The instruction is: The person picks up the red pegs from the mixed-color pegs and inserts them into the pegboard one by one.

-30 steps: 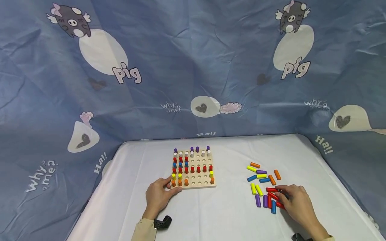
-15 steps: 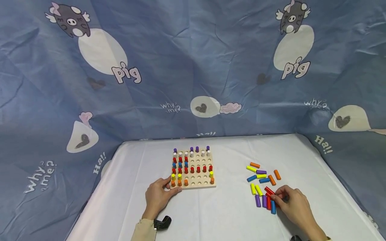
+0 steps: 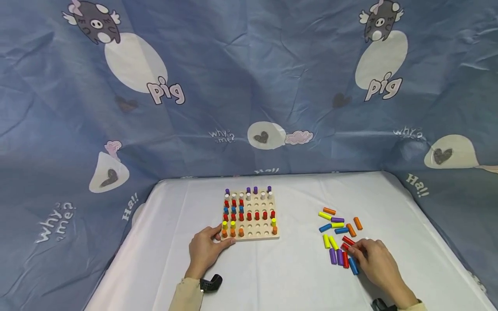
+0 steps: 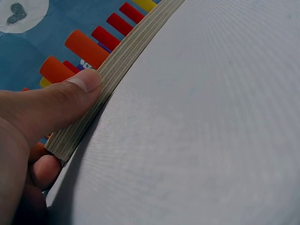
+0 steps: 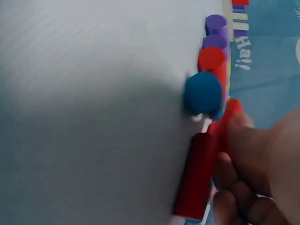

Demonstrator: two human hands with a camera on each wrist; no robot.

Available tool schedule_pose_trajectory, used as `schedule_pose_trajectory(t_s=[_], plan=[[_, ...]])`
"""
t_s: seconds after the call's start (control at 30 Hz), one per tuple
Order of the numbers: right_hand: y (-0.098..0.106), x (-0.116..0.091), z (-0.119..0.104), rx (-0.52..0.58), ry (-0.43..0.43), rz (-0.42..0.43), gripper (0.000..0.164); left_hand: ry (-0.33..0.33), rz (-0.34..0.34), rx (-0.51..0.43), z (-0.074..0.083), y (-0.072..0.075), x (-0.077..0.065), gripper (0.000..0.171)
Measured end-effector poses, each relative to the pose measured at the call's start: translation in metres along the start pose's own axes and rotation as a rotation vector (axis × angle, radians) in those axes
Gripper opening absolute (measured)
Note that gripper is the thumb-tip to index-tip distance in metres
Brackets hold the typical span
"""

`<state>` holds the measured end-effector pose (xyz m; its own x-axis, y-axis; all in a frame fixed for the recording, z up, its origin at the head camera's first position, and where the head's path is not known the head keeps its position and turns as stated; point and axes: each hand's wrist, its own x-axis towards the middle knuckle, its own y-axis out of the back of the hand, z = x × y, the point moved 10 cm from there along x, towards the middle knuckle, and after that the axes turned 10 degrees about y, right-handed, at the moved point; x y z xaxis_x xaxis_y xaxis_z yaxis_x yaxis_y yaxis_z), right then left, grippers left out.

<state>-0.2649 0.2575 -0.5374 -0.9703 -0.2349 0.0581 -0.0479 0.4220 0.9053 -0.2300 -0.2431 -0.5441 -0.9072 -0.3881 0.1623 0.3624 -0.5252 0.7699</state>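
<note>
Clasping pegboard [image 3: 253,236] in left grip [image 3: 204,250], red peg [image 5: 230,116] in right grip [image 3: 378,260], behind them "pig"-lettered cloth [image 3: 249,90]

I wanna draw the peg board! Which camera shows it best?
The head view, because nearly all the peg board and its pegs show. Left wrist shows one edge and some pegs; right wrist, apparently just a sliver.

1. You have one pegboard [image 3: 253,229].
2. You have seven purple pegs [image 3: 255,190].
3. Six white pegs [image 3: 248,197].
4. At least thirteen red pegs [image 3: 257,216].
5. Six blue pegs [image 3: 234,210].
6. Seven yellow pegs [image 3: 333,242].
7. Seven orange pegs [image 3: 358,223].
8. You face two printed pigs [image 3: 97,26].
</note>
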Motion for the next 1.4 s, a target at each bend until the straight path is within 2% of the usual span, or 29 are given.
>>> schedule_pose_trajectory(t_s=[0.13, 0.3, 0.43, 0.5, 0.77, 1.03, 1.23, 1.4], plan=[[0.019, -0.001, -0.006, 0.048, 0.024, 0.115, 0.02, -0.003, 0.011, -0.005, 0.001, 0.0, -0.001, 0.073], [0.046, 0.007, -0.024, 0.105, 0.101, 0.325, 0.015, 0.001, 0.009, -0.007, -0.001, 0.0, 0.0, 0.073], [0.056, 0.015, -0.04, 0.14, 0.136, 0.479, 0.009, -0.002, -0.003, 0.003, -0.001, 0.0, 0.003, 0.073], [0.056, 0.02, -0.046, 0.179, 0.136, 0.513, 0.01, 0.002, -0.011, 0.009, -0.001, 0.0, 0.004, 0.073], [0.05, 0.055, -0.072, 0.395, 0.183, 0.569, 0.011, 0.003, -0.025, 0.012, -0.002, -0.002, 0.004, 0.073], [0.04, 0.099, -0.106, 0.572, 0.235, 0.574, 0.008, 0.018, -0.027, 0.018, -0.005, -0.002, 0.002, 0.073], [0.029, 0.132, -0.132, 0.613, 0.252, 0.535, 0.005, 0.019, -0.022, 0.038, -0.006, -0.003, 0.001, 0.074], [0.018, 0.157, -0.165, 0.558, 0.313, 0.467, 0.006, 0.021, -0.016, 0.027, -0.004, -0.002, 0.002, 0.073]])
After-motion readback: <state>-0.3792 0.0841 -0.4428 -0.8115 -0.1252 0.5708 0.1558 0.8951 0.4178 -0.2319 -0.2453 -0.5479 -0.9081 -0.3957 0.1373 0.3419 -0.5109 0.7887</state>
